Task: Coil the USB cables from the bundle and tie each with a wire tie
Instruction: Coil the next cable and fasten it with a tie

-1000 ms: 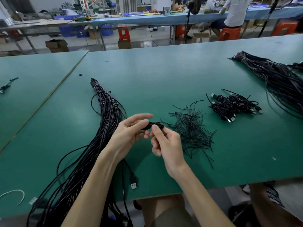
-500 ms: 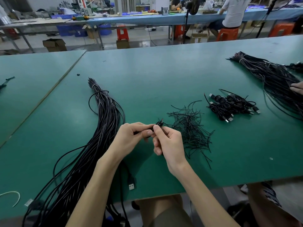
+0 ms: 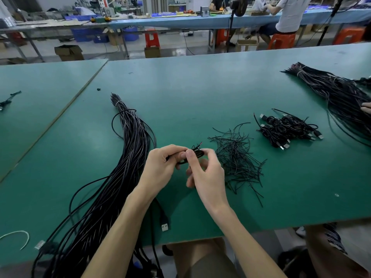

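Note:
A small coil of black USB cable point(image 3: 195, 153) is held above the green table point(image 3: 200, 93). My left hand point(image 3: 162, 167) grips the coil from the left. My right hand point(image 3: 206, 173) pinches it from the right between thumb and forefinger; whether a tie is on it I cannot tell. This cable's tail runs down to a USB plug point(image 3: 165, 226) near the front edge. The long bundle of black cables point(image 3: 124, 157) lies to the left. Loose black wire ties point(image 3: 235, 157) are heaped just right of my hands. Tied coils point(image 3: 285, 129) lie further right.
A second cable bundle point(image 3: 337, 95) lies at the far right, with another person's fingers point(image 3: 366, 107) touching it. A white wire loop point(image 3: 18, 236) lies at the front left. A neighbouring table point(image 3: 40, 87) adjoins on the left. A seated person point(image 3: 289, 15) works at a far bench.
My left hand's fingers have curled round the coil. My right thumb and forefinger have shifted along its right end, and both hands stay in the same spot.

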